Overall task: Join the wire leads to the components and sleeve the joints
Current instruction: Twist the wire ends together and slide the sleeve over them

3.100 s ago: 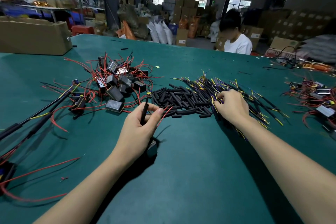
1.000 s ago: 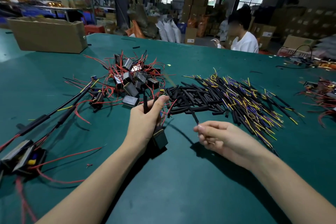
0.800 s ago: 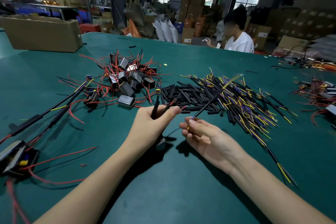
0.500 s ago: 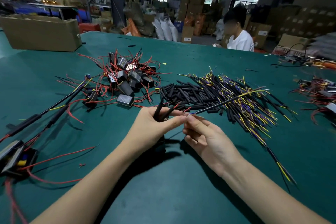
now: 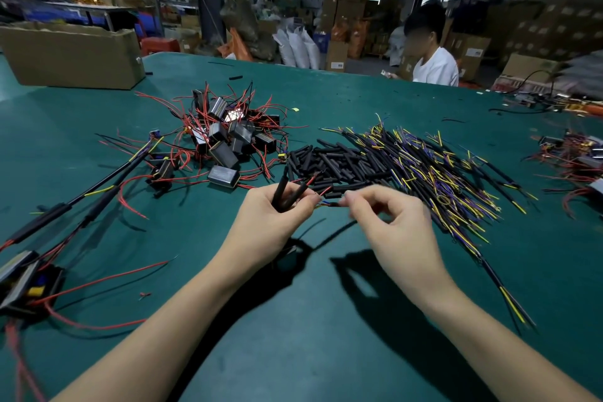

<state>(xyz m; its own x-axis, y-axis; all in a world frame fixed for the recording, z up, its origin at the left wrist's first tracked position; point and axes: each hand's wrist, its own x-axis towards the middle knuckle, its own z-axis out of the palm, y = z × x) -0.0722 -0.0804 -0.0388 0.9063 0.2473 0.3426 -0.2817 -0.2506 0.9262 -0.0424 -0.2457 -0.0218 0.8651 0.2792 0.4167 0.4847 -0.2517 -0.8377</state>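
Note:
My left hand (image 5: 274,222) grips two black sleeves (image 5: 283,188) that stick up between its fingers, with red leads poking out; a black component (image 5: 288,256) hangs under it, mostly hidden. My right hand (image 5: 396,232) pinches the end of a black wire lead (image 5: 331,205) with stripped coloured tips, held against my left fingertips. Beyond lie a heap of black sleeves (image 5: 329,163), a pile of black leads with yellow and purple ends (image 5: 434,173), and a pile of black components with red wires (image 5: 228,137).
Joined, sleeved assemblies (image 5: 39,232) trail across the green table (image 5: 293,336) at the left. A cardboard box (image 5: 71,55) stands far left. More wired parts (image 5: 574,157) lie at the right edge. A person in a white shirt (image 5: 434,65) sits across the table.
My right hand picked a lead from the pile and brought it to my left hand. The lead's long part, which pointed up to the right, now runs under my right hand.

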